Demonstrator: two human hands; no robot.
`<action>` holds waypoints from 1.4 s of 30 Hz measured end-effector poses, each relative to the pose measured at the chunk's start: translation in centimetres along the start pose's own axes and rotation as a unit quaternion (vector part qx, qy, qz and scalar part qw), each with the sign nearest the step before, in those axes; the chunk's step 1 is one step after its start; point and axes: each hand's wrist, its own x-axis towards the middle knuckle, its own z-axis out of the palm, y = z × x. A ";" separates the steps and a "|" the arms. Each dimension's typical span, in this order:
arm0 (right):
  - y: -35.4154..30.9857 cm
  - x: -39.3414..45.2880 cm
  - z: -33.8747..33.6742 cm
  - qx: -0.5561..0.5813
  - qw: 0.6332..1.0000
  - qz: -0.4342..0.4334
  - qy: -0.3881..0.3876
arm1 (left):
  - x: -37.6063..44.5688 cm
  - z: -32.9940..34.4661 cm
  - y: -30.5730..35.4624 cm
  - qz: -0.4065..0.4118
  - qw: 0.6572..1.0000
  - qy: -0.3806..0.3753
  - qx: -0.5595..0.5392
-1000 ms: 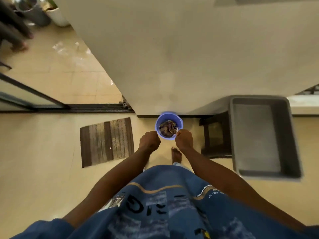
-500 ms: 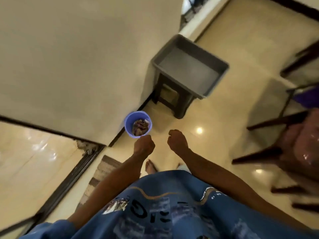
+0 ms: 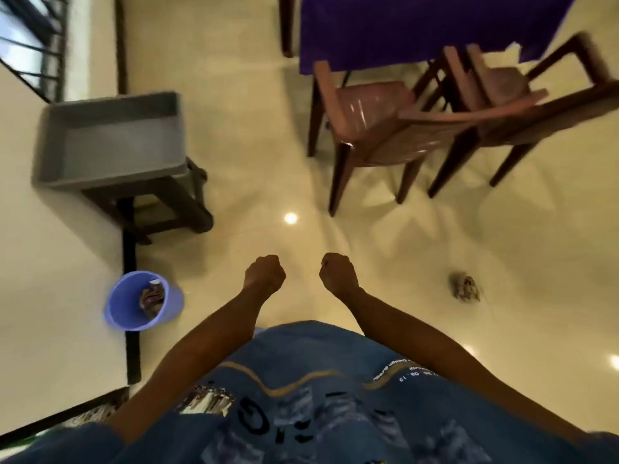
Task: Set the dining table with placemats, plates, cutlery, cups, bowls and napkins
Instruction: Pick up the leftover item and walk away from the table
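Hovering fisted left hand point(image 3: 264, 274), right hand point(image 3: 337, 272)

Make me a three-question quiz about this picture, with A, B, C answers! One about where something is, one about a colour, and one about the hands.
1. Where is the blue bin?
A. on the floor by the wall
B. on a chair
C. in the grey tub

2. What colour is the tablecloth?
A. green
B. purple
C. white

3. How are the two hands?
A. flat open
B. holding plates
C. curled into fists

Answers:
1 A, it stands on the floor beside the wall.
2 B, the cloth is purple.
3 C, left hand and right hand are curled, holding nothing.
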 end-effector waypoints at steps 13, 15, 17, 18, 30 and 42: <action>28.0 -8.6 -12.4 0.134 0.955 0.236 0.119 | -5.2 14.4 28.5 0.237 0.953 -0.098 0.158; 31.1 -8.9 -14.0 0.140 0.947 0.257 0.134 | -4.5 15.4 31.8 0.249 0.947 -0.104 0.174; 33.8 -8.6 -15.9 0.138 0.943 0.267 0.145 | -3.6 16.2 34.9 0.251 0.945 -0.109 0.181; 35.1 -8.2 -16.8 0.140 0.939 0.276 0.148 | -3.1 16.7 36.3 0.252 0.945 -0.109 0.179; 46.2 -1.2 -27.1 0.165 0.925 0.316 0.132 | 1.1 22.3 51.4 0.224 0.944 -0.169 0.171; 62.2 9.7 -29.0 0.148 0.953 0.256 0.066 | 6.9 32.0 59.8 0.118 0.981 -0.115 0.102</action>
